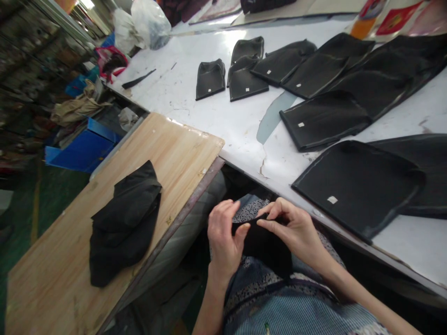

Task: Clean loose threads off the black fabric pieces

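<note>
Pinching a small black fabric piece [261, 244] over the lap, the left hand [225, 237] and right hand [293, 230] each have fingers clamped on its upper edge. The soft, matte cloth runs lengthwise left to right between them, hanging downward. Folded black cloth [124, 223] lies on the wooden bench [174, 149]; flat black covers [356, 186] rest on the white bench [237, 125].
</note>
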### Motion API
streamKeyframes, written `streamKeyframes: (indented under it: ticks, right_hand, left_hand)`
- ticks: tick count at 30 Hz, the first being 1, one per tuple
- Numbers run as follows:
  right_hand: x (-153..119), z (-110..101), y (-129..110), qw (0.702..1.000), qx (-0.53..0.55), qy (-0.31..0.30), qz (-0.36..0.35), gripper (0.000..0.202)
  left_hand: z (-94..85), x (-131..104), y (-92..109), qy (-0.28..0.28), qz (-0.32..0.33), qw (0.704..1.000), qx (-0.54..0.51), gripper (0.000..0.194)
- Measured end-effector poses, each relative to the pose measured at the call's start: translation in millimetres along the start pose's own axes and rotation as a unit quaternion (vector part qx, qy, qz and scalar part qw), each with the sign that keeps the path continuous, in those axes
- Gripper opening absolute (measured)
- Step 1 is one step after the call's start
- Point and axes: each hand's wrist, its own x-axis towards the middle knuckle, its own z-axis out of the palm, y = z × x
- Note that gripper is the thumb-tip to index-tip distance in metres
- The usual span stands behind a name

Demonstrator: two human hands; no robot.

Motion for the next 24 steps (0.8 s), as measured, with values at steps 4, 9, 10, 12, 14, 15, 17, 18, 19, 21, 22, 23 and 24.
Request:
streamKeyframes:
  ticks: [4, 9, 10, 12, 14, 15, 17, 18, 19, 21, 22, 23, 24]
  right_hand:
    - [-3, -2, -11, 0.998, -0.042, -0.007, -0.053, 0.023]
    - [-3, -22, -24, 0.989, -0.114, 0.015, -0.091, 0.026]
    - [-2, -26, -25, 0.988, -0.124, 0.021, -0.091, 0.026]
    - [0, -30, -25, 0.986, -0.137, 0.027, -0.092, 0.027]
    - [3, -30, -22, 0.985, -0.141, 0.014, -0.099, 0.028]
    - [5, -29, -20, 0.985, -0.141, -0.004, -0.102, 0.028]
    - [7, -22, -17, 0.982, -0.14, -0.059, -0.108, 0.026]
    - [8, -18, -15, 0.979, -0.142, -0.088, -0.114, 0.025]
    - [8, -14, -13, 0.976, -0.145, -0.111, -0.123, 0.024]
    - [9, -8, -9, 0.969, -0.155, -0.129, -0.144, 0.023]
    - [8, -6, -7, 0.968, -0.159, -0.125, -0.151, 0.023]
    - [8, -6, -6, 0.968, -0.161, -0.117, -0.152, 0.022]
    - [7, -7, -4, 0.97, -0.161, -0.11, -0.146, 0.023]
  left_hand:
    - [7.3, 12, 8, -0.098, 0.053, 0.99, -0.085, 0.044]
    - [0.6, -5, -20, -0.138, 0.043, 0.987, -0.064, 0.043]
    - [-2.5, -10, -28, -0.139, 0.029, 0.988, -0.053, 0.044]
    - [-8.9, -17, -39, -0.145, -0.009, 0.989, -0.031, 0.045]
    - [-13.7, -19, -41, -0.159, -0.042, 0.986, 0.002, 0.04]
    - [-14.7, -17, -37, -0.165, -0.048, 0.985, 0.013, 0.034]
    - [-12.9, -12, -24, -0.161, -0.042, 0.986, -0.003, 0.024]
    - [-9.9, -9, -14, -0.149, -0.038, 0.988, -0.032, 0.025]
    - [-5.8, -6, -5, -0.132, -0.039, 0.988, -0.066, 0.026]
    - [4.3, -3, 12, -0.093, -0.071, 0.985, -0.124, 0.027]
    - [9.3, -3, 17, -0.077, -0.097, 0.981, -0.147, 0.028]
    - [13.7, -3, 21, -0.063, -0.126, 0.976, -0.167, 0.03]
    - [17.2, -4, 23, -0.054, -0.152, 0.97, -0.183, 0.031]
